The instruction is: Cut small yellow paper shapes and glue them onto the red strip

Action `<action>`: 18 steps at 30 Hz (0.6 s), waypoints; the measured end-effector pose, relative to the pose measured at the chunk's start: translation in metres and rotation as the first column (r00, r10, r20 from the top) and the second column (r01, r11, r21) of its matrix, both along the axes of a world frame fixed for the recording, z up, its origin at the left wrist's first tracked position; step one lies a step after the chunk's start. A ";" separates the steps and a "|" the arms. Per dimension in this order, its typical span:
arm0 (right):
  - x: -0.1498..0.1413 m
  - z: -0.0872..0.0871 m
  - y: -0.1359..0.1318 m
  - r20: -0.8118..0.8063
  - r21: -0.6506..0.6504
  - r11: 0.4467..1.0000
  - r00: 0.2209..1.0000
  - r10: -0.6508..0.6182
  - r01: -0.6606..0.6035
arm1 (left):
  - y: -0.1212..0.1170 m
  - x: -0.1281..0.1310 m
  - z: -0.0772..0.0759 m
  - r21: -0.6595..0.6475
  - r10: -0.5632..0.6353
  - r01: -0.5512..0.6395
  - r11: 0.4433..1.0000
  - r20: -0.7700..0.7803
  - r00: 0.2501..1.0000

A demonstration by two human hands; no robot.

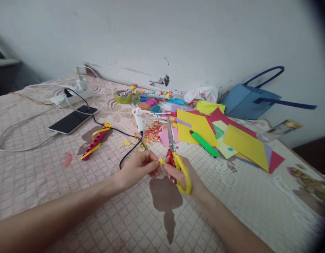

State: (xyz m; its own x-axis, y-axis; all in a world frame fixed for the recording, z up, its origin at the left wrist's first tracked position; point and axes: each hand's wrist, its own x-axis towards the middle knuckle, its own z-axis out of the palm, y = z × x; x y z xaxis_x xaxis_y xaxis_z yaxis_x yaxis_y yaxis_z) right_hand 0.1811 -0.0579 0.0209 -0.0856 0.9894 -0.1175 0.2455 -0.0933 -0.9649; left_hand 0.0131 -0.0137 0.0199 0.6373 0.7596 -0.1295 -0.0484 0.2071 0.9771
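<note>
Between the thumb and fingers of my left hand [141, 167] is a small yellow paper piece [160, 161], pinched at its edge. My right hand [182, 174] is closed round a pair of scissors [182, 170] with one yellow and one red handle, blades pointing away from me. The right fingertips also meet the yellow piece, so both hands are close together above the tablecloth. Left of them lies a red paper strip [97, 141] wound with a yellow ribbon and topped by a yellow flower shape. A white glue gun [138, 119] stands beyond my hands.
Coloured paper sheets [194, 128] and a green cutter [204, 144] lie to the right, near white string [225, 170]. Paper scraps [153, 133] spread around the glue gun. At left are a phone [72, 119], a power strip [72, 96] and loose cables. A blue bag [249, 102] leans at the wall.
</note>
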 end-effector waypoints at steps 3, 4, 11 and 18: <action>0.001 -0.001 0.002 -0.038 0.022 0.999 0.998 -0.040 0.041 | 0.000 0.000 0.000 -0.029 0.005 -0.006 1.000 -0.007 1.000; 0.001 -0.001 0.002 -0.062 0.029 0.998 0.997 -0.051 0.053 | 0.000 0.000 0.000 -0.043 0.008 -0.008 0.999 -0.006 1.000; 0.003 -0.010 0.006 -0.278 0.028 0.992 0.954 -0.113 0.125 | -0.001 0.000 0.000 -0.089 0.025 -0.024 0.996 0.011 1.000; -0.001 0.000 0.003 -0.128 0.035 0.990 0.983 -0.129 0.134 | 0.000 0.001 0.000 -0.047 0.012 -0.012 0.999 -0.003 1.000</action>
State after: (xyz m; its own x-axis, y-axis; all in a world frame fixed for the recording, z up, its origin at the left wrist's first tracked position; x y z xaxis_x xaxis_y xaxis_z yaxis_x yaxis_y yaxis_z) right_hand 0.1799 -0.0548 0.0211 0.0341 0.9969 -0.0706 0.1109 -0.0740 -0.9911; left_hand 0.0137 -0.0140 0.0197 0.6275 0.7605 -0.1668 -0.0490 0.2524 0.9664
